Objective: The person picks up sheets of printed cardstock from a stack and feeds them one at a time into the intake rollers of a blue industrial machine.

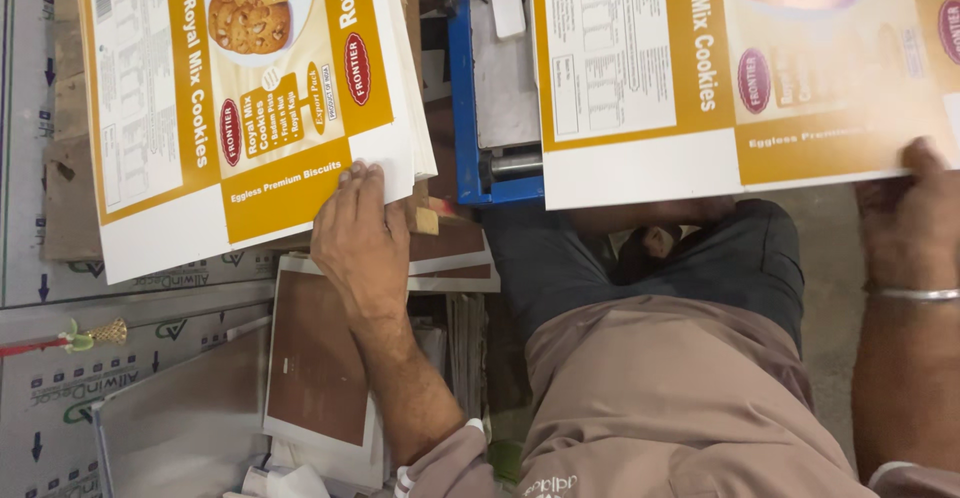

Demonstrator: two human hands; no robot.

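Note:
My left hand (358, 233) rests with its fingers flat on the near corner of a stack of printed cardboard sheets (240, 88), white and mustard-yellow with a cookie picture. My right hand (915, 213), a metal bangle on its wrist, grips the near edge of a single printed sheet (740, 78) of the same kind. That sheet lies over a blue-framed machine (465, 88) and reaches past the right edge of the view. My lap in dark trousers and a beige shirt (670, 378) fills the lower middle.
Brown-and-white boards (320, 358) lie stacked below the left hand. Grey panels with arrows (60, 358) cover the left side. A small red-handled tool with a brass tip (85, 336) lies on them. A metal roller (515, 165) shows in the machine.

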